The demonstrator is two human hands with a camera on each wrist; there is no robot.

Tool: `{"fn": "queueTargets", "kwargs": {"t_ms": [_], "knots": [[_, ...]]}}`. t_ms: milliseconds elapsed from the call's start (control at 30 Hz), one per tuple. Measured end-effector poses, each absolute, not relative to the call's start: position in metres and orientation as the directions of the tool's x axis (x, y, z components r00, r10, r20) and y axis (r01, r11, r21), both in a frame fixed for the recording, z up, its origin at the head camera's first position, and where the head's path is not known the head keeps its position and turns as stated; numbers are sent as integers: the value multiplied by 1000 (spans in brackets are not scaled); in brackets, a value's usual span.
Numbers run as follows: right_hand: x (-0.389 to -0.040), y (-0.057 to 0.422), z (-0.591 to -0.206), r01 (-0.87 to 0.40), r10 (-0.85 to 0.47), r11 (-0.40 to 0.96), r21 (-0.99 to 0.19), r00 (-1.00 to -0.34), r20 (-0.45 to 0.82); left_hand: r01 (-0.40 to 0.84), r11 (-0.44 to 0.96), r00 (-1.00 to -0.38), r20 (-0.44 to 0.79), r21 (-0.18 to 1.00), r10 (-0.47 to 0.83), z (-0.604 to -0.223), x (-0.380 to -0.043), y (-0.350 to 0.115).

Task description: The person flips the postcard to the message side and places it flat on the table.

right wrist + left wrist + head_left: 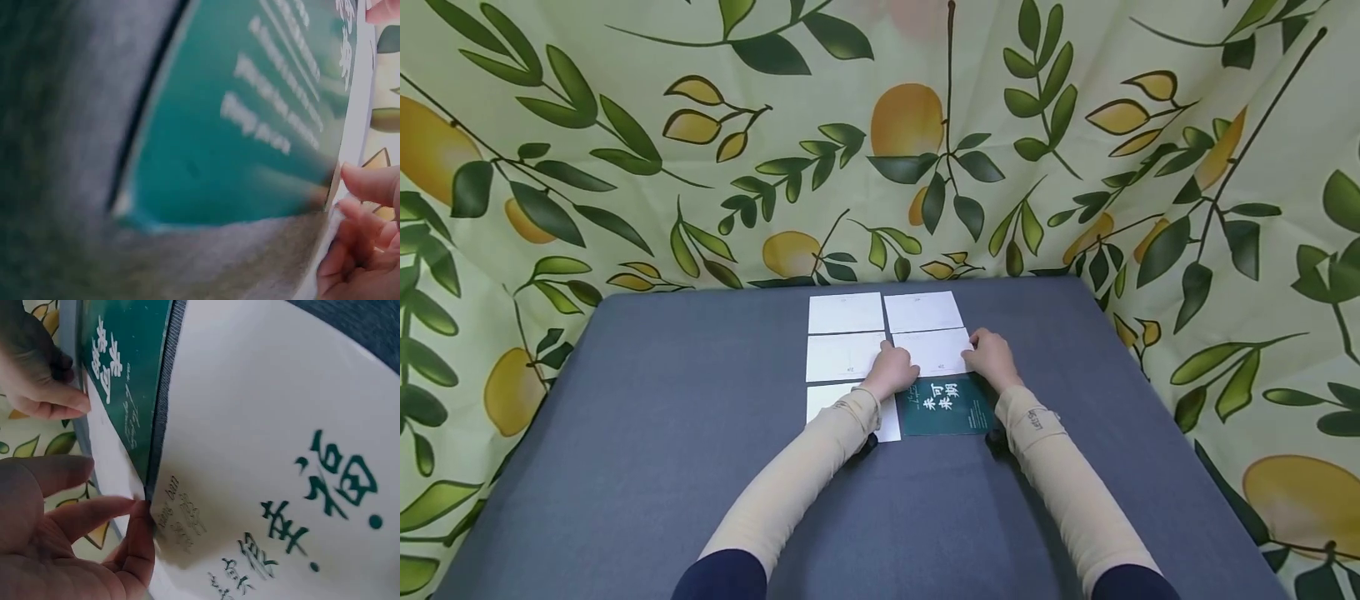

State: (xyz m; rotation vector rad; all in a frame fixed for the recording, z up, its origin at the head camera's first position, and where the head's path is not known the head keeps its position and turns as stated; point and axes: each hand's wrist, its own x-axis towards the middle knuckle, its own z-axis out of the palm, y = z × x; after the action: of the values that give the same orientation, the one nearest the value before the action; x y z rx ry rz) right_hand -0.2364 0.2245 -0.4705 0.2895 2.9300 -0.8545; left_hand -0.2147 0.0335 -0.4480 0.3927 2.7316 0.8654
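Several postcard-like cards lie in two adjoining columns. In the right column's middle row, a white card (928,353) lies between my hands. My left hand (891,372) pinches its near left corner, and my right hand (992,360) pinches its right edge. Just below it is a green card (946,408) with white lettering, partly under the left fingers in the head view. The left wrist view shows another white card (250,412) with green handwritten-style characters, beside the green card. My right hand's thumb (369,182) presses at the white card's rim in the right wrist view.
Two white cards (847,313) (923,310) form the far row, with one more white card (846,357) left of my left hand. A grey-blue cloth covers the table (685,400). Behind it hangs a curtain (827,183) printed with leaves and yellow fruit.
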Motion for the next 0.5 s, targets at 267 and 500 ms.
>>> {"fn": "queueTargets", "kwargs": {"t_ms": [267,500], "knots": [[-241,215,-466,167,116,853,-494,-984,-133,199,794,-943,-108,575,315,-446,-220,24],[-229,212,-446,180,121,790,-587,-983,-138,222,734,-947,-36,642,319,-430,-214,3]]}}
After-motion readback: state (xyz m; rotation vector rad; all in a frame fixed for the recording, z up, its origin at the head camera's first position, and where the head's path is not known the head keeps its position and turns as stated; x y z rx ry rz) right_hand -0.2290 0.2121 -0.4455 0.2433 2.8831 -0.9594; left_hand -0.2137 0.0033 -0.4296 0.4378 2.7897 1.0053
